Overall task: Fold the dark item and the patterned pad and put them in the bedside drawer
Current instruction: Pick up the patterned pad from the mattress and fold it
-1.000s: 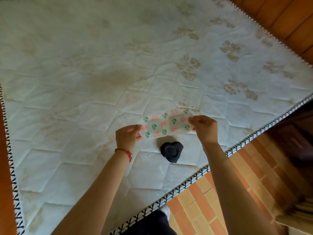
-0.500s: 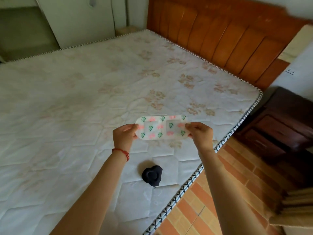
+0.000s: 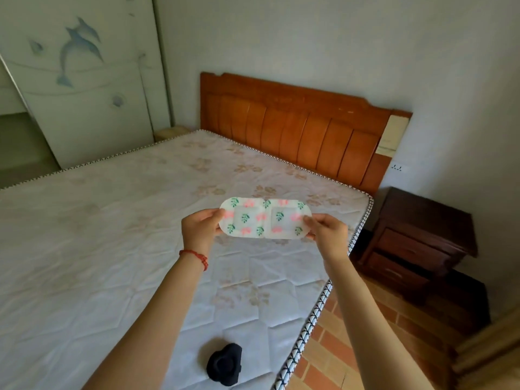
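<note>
I hold the patterned pad (image 3: 265, 218) stretched flat in the air above the mattress (image 3: 98, 235); it is white with pink flowers and green leaves. My left hand (image 3: 201, 228) pinches its left end and my right hand (image 3: 327, 230) pinches its right end. The dark item (image 3: 225, 364), a small black folded bundle, lies on the mattress near its front edge, below my arms. The dark wooden bedside cabinet (image 3: 416, 243) stands to the right of the bed, with two shut drawers showing on its front.
An orange wooden headboard (image 3: 295, 130) runs along the far wall. A pale wardrobe door with dolphin decals (image 3: 81, 80) stands at the far left. Tiled brick-coloured floor (image 3: 351, 347) lies between the bed and the cabinet. A wooden frame edge sits at the bottom right.
The view has tilted up from the mattress to the room, so the headboard, wall and cabinet now show. Both hands keep holding the pad, and the dark item has not moved on the mattress.
</note>
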A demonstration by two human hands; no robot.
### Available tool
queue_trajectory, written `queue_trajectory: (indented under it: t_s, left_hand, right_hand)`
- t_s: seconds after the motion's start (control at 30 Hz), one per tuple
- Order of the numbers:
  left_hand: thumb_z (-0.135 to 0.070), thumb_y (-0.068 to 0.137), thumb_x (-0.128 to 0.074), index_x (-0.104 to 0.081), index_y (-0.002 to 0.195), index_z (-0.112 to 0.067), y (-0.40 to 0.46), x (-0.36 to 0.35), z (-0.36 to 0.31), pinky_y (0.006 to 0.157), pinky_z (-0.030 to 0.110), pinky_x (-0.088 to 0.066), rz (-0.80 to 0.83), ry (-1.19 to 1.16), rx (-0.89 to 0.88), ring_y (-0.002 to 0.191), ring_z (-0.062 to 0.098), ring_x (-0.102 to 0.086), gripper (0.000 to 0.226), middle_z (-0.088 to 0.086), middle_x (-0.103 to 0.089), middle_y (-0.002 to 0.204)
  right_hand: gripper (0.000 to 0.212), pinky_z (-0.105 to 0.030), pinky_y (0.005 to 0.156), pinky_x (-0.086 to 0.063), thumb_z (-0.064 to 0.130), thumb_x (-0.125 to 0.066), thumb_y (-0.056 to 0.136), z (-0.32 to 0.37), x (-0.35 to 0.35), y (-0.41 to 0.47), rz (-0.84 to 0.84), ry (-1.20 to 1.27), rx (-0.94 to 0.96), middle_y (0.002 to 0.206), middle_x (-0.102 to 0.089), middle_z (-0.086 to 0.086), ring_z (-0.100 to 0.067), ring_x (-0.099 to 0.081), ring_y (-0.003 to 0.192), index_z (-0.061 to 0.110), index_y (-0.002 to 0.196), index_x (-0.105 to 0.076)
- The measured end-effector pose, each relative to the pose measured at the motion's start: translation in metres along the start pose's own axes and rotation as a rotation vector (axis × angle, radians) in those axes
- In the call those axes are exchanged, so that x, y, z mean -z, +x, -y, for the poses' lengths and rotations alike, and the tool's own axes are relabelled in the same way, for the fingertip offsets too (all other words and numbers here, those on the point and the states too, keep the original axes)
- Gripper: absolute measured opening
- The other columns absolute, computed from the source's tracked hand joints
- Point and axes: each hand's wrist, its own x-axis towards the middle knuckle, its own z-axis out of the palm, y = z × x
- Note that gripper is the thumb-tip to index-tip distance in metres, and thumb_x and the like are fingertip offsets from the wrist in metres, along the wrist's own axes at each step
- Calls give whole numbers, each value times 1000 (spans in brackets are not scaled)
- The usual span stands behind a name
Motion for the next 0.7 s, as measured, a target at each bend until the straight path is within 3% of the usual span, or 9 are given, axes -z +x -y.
queue_trajectory:
  t_s: [0.1, 0.17, 0.27, 0.37, 0.57, 0.7]
  left_hand:
    - [1, 82, -61, -63, 103, 10, -2, -14, -20, 46, 15, -51, 37, -47, -24, 64, 17, -66, 22, -6, -67, 55]
    - [1, 83, -60, -62, 104, 10, -5, -22, -32, 47, 14, -51, 57, -61, -54, 72, 24, -63, 23, 5, -69, 69]
    - [0, 84, -59, -62, 106, 10, -9, -34, -46, 48, 14, -52, 83, -58, -92, 63, 15, -65, 24, 15, -64, 94]
    - [1, 84, -59, -61, 105, 10, -12, -42, -55, 49, 14, -52, 102, -71, -99, 49, 3, -64, 23, 16, -63, 95]
    - [1, 84, -60, -61, 103, 11, -20, -50, -72, 56, 19, -55, 127, -99, -91, 69, 19, -65, 22, 17, -63, 97]
    - [1, 83, -61, -62, 103, 8, -23, -50, -73, 57, 20, -57, 165, -92, -67, 64, 13, -66, 21, 16, -64, 95]
  right_hand:
    - [21, -39, 73, -54, 8, -64, 84, 18, 10, 3, -51, 48, 50, 68, -64, -4, -26, -62, 73, 15, 64, -61]
    - [21, -38, 73, -53, 8, -64, 84, 28, 16, 5, -75, 80, 78, 68, -64, -6, -26, -62, 73, 14, 65, -60]
    - [20, -37, 71, -52, 8, -64, 84, 46, 24, 9, -100, 94, 143, 65, -64, -6, -22, -61, 67, 13, 64, -61]
    - [17, -40, 73, -53, 10, -64, 84, 66, 29, 13, -108, 83, 213, 70, -66, -14, -21, -62, 69, 12, 67, -63]
    - [16, -39, 73, -53, 13, -64, 84, 101, 37, 24, -111, 51, 305, 79, -69, -12, -27, -65, 79, 16, 68, -64]
    - [14, -26, 64, -48, 13, -65, 84, 120, 40, 26, -99, 15, 363, 75, -66, -5, -18, -61, 73, 14, 70, -64]
